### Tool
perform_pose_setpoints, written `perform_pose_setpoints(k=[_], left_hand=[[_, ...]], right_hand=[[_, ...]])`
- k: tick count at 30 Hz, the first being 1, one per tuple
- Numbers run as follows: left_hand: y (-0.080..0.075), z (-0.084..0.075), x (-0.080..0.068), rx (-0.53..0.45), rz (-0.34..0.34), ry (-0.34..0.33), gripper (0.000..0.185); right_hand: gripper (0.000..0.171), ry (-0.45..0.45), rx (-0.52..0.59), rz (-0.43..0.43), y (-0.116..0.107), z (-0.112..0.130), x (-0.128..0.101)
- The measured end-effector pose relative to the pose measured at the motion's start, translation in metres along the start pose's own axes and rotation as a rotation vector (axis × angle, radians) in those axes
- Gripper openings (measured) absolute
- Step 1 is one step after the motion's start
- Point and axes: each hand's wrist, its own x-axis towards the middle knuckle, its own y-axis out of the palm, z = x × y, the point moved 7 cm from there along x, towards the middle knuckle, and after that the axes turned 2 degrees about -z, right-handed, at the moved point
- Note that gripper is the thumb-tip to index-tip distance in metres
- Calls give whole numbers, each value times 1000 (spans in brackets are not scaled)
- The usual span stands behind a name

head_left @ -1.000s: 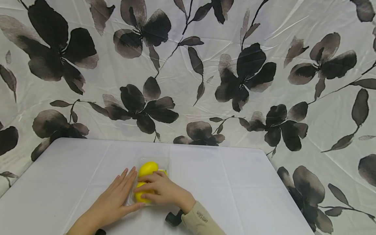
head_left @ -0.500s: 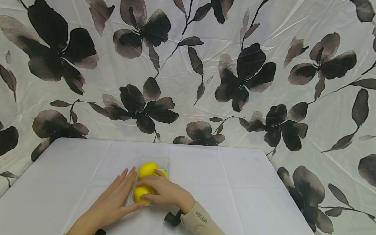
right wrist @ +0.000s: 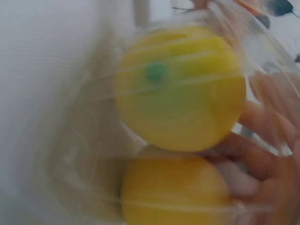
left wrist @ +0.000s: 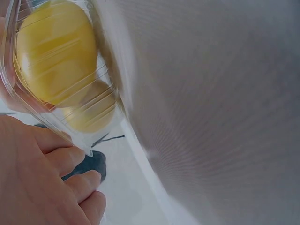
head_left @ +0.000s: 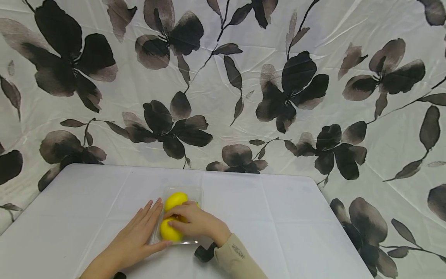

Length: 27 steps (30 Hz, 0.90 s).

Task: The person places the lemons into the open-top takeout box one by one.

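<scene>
The left hand (head_left: 137,231) lies flat, palm down, fingers straight and together, pointing away from the body, thumb stretched toward the right hand (head_left: 193,223). The right hand sits just beside it, fingers curled downward, its wrist in a beige sleeve (head_left: 234,260).

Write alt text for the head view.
A person's right hand grips a yellow lemon inside a clear plastic tray on a white table. The left hand lies flat against the tray's side; a floral cloth hangs behind.
</scene>
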Motion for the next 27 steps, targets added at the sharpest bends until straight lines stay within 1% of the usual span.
perform_pose_setpoints(k=[4, 6, 8, 10, 13, 17, 19, 21, 24, 27], left_hand=[[1, 0, 0, -7, 12, -10, 102], [1, -1, 0, 3, 6, -7, 102], [-1, -2, 0, 10, -2, -1, 102], [-1, -2, -1, 16, -10, 6, 102], [-1, -2, -1, 15, -9, 5, 102], [0, -1, -2, 3, -6, 1, 102], [0, -1, -1, 1, -6, 0, 102], [1, 0, -1, 2, -4, 0, 102], [1, 1, 0, 5, -2, 0, 102], [1, 1, 0, 3, 6, -8, 102]], right_hand=[[25, 6, 67, -62, -13, -7, -6], [28, 20, 60, -75, -19, -9, -9], [35, 29, 23, -70, -22, -10, -11], [41, 48, -35, -55, -23, -11, -11], [43, 86, -126, -30, -21, -11, -9], [41, 156, -308, 0, -14, -9, -4], [39, 181, -404, 9, -11, -6, -2], [38, 197, -477, 11, -10, -2, 0], [35, 187, -539, 2, -8, 2, 2], [36, 160, -554, 12, -8, 2, 2]])
